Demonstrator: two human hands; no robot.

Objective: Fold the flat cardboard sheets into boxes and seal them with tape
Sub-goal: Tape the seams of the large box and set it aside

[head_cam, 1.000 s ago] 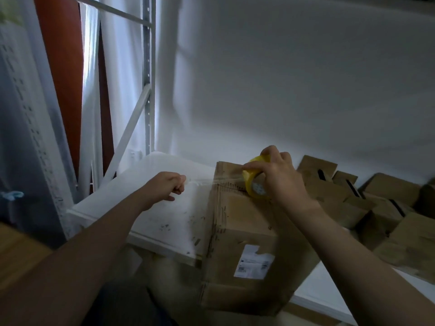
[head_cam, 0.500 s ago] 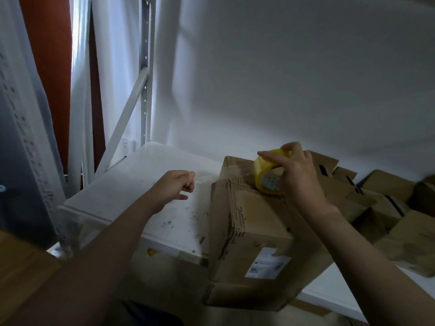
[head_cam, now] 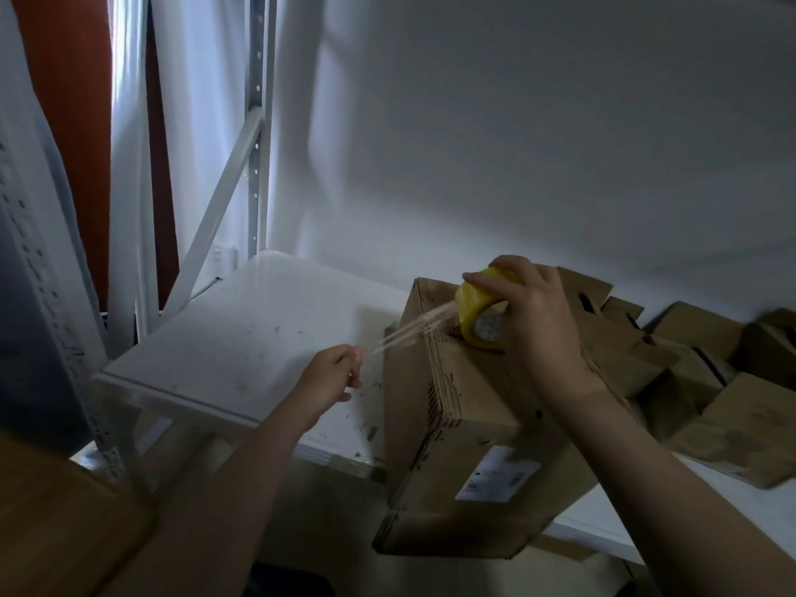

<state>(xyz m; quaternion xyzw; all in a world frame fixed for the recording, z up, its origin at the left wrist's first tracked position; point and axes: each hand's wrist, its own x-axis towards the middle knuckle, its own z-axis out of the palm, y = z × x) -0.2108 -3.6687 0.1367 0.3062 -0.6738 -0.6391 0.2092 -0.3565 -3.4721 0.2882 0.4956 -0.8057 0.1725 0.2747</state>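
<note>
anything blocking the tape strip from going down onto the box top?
Nothing visible. The strip stretches freely from the roll in the right hand to the left hand, just above the box.

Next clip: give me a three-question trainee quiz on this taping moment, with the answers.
1. True or false: the right hand holds the yellow tape roll against the top of the cardboard box.
2. What does the left hand pinch?
A. a box flap
B. the free end of the tape strip
C. a pair of scissors
3. Fill in: more cardboard boxes are piled to the ____ of the box on the white shelf.

Key: 1 true; 2 B; 3 right.
</note>
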